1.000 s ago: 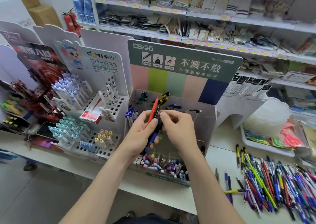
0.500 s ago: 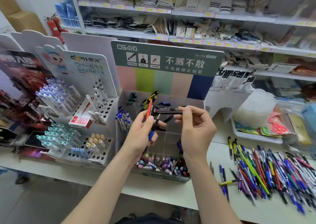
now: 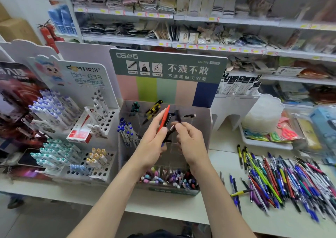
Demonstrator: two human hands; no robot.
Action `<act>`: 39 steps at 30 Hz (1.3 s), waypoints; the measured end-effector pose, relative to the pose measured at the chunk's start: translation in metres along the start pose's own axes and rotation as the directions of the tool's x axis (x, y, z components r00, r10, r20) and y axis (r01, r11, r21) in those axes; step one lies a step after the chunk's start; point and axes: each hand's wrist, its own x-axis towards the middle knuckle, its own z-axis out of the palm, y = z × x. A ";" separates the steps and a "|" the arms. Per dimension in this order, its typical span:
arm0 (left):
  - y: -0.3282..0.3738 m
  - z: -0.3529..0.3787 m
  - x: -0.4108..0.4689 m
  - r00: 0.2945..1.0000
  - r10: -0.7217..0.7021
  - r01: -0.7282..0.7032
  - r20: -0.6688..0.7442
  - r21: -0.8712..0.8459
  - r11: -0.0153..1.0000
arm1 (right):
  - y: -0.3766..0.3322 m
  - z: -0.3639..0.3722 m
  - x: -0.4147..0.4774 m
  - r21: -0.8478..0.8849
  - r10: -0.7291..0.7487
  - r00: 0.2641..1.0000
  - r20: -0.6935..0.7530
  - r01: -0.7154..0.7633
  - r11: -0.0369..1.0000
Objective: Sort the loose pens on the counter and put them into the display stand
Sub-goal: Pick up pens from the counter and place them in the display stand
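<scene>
White laminate made up the surface [image 3: 163,212] in front of us, and on its right side lay the big heap of loose pens [image 3: 283,181], fanned out, overlapping, well apart from our hands. Next in size was the display stand [image 3: 169,68], cardboard-backed with clear plastic compartments: the lower front row was already crowded with pens, while the upper cells held only a few, among them a yellow-and-black pen [image 3: 153,110]. Both our hands worked just above those middle cells. Our left hand [image 3: 152,146] was closed around a small bundle, with a red pen [image 3: 164,118] sticking up past the thumb. Our right hand [image 3: 190,143] pinched a single black pen [image 3: 177,116] between thumb and fingertips; its outline was blurred, so we could not tell which end pointed down. We judged these pens light, stiff and rather slick, so a bundle could easily slide or splay in a loose fist. The surest hold seemed mid-barrel or on a rubber grip, not the clip, which might snap, and one pen at a time suited the narrow cells.
</scene>
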 end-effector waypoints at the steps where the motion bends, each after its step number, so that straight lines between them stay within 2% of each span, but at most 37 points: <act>1: 0.001 -0.001 -0.001 1.000 -0.002 0.002 0.017 0.018 1.000 | -0.002 0.001 -0.002 0.065 0.011 1.000 -0.003 -0.010 0.998; 4: 0.002 0.000 -0.003 0.999 -0.007 0.004 0.050 0.059 0.998 | -0.005 0.007 -0.004 0.126 0.022 0.998 0.053 -0.029 0.992; 6: -0.001 0.001 -0.003 0.999 -0.028 0.025 0.041 0.082 0.996 | -0.004 0.014 -0.004 0.193 0.078 0.996 0.039 -0.084 0.978; 9: -0.008 -0.005 0.002 0.999 -0.038 0.040 -0.021 0.116 0.992 | -0.003 0.022 0.000 0.291 0.136 0.987 -0.089 -0.105 0.951; 11: -0.013 -0.011 0.003 0.996 -0.059 0.066 -0.059 0.108 0.992 | -0.005 0.022 0.007 0.351 0.107 0.971 -0.215 -0.025 0.936; 13: -0.019 -0.016 0.003 0.988 -0.077 0.095 -0.132 0.136 0.986 | -0.010 0.019 0.012 0.362 0.016 0.945 -0.326 0.109 0.926; 15: -0.025 -0.021 0.003 0.970 -0.075 0.120 -0.231 0.186 0.975 | -0.012 0.014 0.013 0.250 -0.131 0.927 -0.352 0.229 0.941; 16: -0.027 -0.023 0.003 0.960 -0.070 0.126 -0.270 0.197 0.972 | -0.011 0.012 0.013 0.166 -0.212 0.923 -0.321 0.276 0.947; 18: -0.030 -0.028 0.004 0.946 -0.062 0.135 -0.317 0.213 0.968 | -0.009 0.007 0.010 -0.025 -0.331 0.924 -0.193 0.332 0.943; 20: -0.032 -0.032 0.005 0.939 -0.063 0.151 -0.337 0.241 0.959 | -0.006 0.004 0.007 -0.209 -0.360 0.931 -0.050 0.343 0.916; 22: -0.032 -0.034 0.003 0.939 -0.068 0.159 -0.338 0.251 0.955 | -0.003 0.003 0.004 -0.349 -0.306 0.951 0.046 0.302 0.887; 24: -0.032 -0.035 0.000 0.940 -0.064 0.158 -0.335 0.262 0.952 | -0.001 0.002 0.004 -0.474 -0.185 0.978 0.099 0.210 0.855; 27: -0.032 -0.036 -0.002 0.941 -0.058 0.156 -0.335 0.275 0.949 | 0.001 -0.001 0.010 -0.714 -0.014 0.991 0.136 0.108 0.691; 29: -0.031 -0.035 -0.002 0.939 -0.041 0.148 -0.342 0.291 0.945 | 0.003 -0.001 0.014 -0.812 0.046 0.988 0.148 0.095 0.576; 32: -0.031 -0.034 -0.002 0.929 -0.040 0.163 -0.367 0.312 0.936 | 0.004 0.004 0.018 -0.875 0.057 0.986 0.156 0.111 0.472; 35: -0.031 -0.035 -0.004 0.905 -0.058 0.204 -0.422 0.310 0.928 | 0.004 0.010 0.020 -0.896 0.017 0.984 0.176 0.153 0.418; 39: -0.032 -0.038 -0.007 0.901 -0.017 0.175 -0.434 0.327 0.929 | 0.004 0.014 0.025 -0.863 -0.014 0.977 0.214 0.196 0.466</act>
